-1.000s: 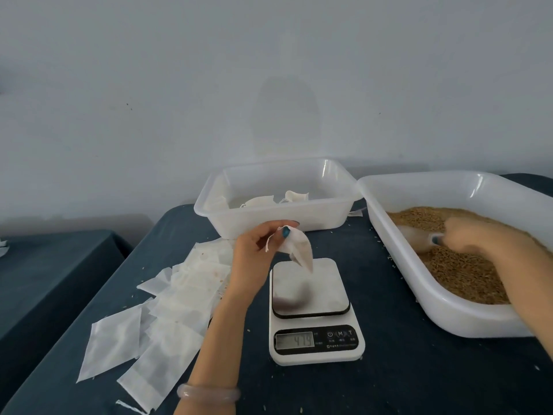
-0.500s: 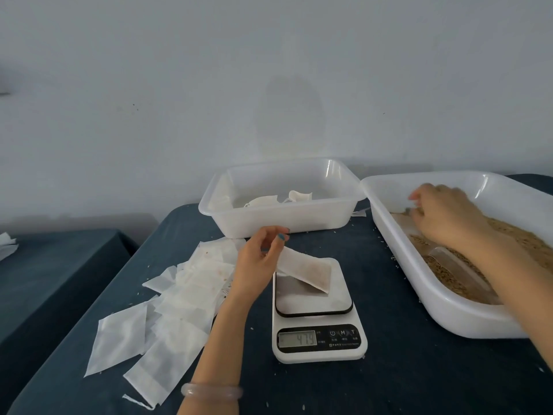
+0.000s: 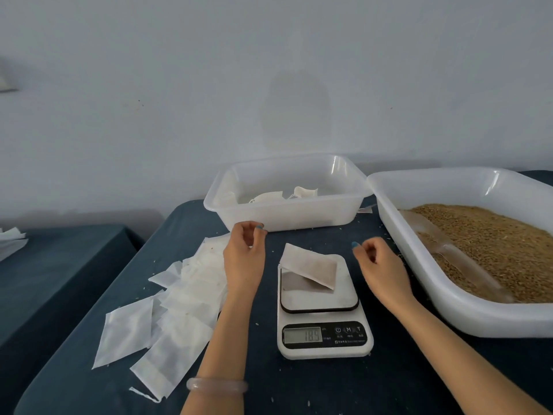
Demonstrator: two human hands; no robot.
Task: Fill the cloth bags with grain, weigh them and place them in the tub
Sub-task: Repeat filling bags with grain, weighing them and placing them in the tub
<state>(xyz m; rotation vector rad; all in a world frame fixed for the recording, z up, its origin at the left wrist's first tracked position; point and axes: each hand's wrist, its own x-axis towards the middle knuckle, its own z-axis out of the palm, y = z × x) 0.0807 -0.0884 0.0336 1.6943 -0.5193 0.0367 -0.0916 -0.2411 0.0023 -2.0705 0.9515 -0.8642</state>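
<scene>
Bag (image 3: pixel 311 266) lies on the scale (image 3: pixel 324 342) plate, w/ one corner poking past the far edge. Your left hand (image 3: pixel 244 259) & right hand (image 3: pixel 380 266) hover either side of it, fingers loosely curled, gripping nothing. Hold them off the plate till the display settles (approx 18.5 from here), then read it. Bag's thin & white, brownish where grain shows thru, fairly flat. Lift it level so nothing spills en route to the tub (image 3: pixel 287 217)

A filled cloth bag (image 3: pixel 309 266) lies on the scale (image 3: pixel 323 307). Both hands, left (image 3: pixel 244 259) and right (image 3: pixel 381 266), hover loosely curled on either side, touching nothing, above the bench (image 3: pixel 344 384).
</scene>
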